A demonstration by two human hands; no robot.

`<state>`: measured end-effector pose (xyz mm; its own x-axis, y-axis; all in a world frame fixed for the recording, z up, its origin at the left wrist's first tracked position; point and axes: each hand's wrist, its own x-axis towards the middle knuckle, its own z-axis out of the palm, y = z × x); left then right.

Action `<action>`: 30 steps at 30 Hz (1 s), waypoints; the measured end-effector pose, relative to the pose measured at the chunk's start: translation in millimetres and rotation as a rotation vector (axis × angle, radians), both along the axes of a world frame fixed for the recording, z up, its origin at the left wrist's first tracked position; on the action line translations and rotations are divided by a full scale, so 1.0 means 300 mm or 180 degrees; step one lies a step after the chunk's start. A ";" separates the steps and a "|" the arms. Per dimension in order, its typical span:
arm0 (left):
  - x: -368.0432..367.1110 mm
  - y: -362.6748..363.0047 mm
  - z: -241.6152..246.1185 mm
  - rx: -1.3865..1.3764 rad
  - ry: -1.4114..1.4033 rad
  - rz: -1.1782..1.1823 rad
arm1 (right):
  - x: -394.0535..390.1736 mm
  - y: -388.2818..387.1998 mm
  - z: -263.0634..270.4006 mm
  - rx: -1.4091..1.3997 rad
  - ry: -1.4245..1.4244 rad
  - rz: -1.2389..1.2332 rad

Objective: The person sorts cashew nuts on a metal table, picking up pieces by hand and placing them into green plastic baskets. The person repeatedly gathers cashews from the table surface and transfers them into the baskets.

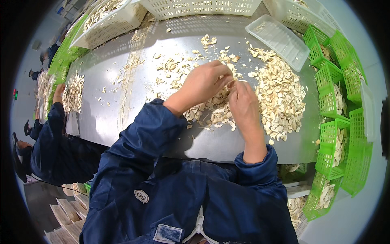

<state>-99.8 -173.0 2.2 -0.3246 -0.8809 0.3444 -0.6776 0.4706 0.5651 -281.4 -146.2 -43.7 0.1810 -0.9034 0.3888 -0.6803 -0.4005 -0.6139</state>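
Note:
My left hand [208, 80] reaches in over the steel table, its fingers bent and pinched together. Its fingertips meet those of my right hand [244, 102], whose fingers are also curled. Between them, whatever may be held is too small and hidden to make out. Under both hands lies a loose heap of pale dried slices [219, 114], which look like mushroom or root slices. Close to the right of my right hand is a larger, denser pile of dried slices [281, 97]. Scattered slices and crumbs [170, 68] lie beyond my left hand.
A clear plastic tray [278, 41] rests beyond the large pile. White perforated crates [198, 7] line the far edge. Green baskets [326, 91] holding slices stand along the right. To the left, a co-worker's hand [59, 90] is beside another pile [73, 93] on the steel table [100, 125].

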 end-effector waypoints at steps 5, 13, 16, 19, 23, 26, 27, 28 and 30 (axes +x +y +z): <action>-0.020 -0.162 -0.065 -0.0225 -0.0490 0.0152 | -0.015 -0.010 0.001 -0.0233 0.0232 -0.0121; -0.044 -0.178 -0.162 -0.0061 -0.1083 0.0196 | -0.023 -0.009 0.018 -0.0425 0.0437 -0.0155; -0.036 -0.152 -0.145 -0.0034 -0.1056 0.0197 | -0.025 -0.009 0.014 -0.0334 0.0484 -0.0125; -0.035 -0.124 -0.107 0.0009 -0.0804 0.0096 | -0.021 -0.010 0.008 -0.0454 0.0467 -0.0195; -0.053 -0.080 -0.040 0.0374 0.0023 -0.0245 | -0.009 -0.010 0.006 -0.0187 0.0280 -0.0274; -0.068 -0.059 0.009 0.0762 0.0590 -0.0291 | -0.010 -0.009 0.012 0.0296 -0.0186 -0.0236; -0.071 -0.056 0.020 0.0905 0.0728 -0.0260 | -0.012 -0.009 0.015 0.0311 -0.0169 -0.0229; -0.070 -0.054 0.029 0.0996 0.0756 -0.0248 | -0.016 -0.008 0.018 0.0329 -0.0152 -0.0226; -0.066 -0.056 0.030 0.1009 0.0716 -0.0303 | -0.021 -0.006 0.025 0.0346 -0.0132 -0.0235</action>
<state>-119.7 -189.9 11.2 -0.3574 -0.9246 0.1321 -0.4823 0.3038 0.8217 -287.6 -148.0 -36.3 0.0981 -0.9509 0.2936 -0.6787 -0.2797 -0.6790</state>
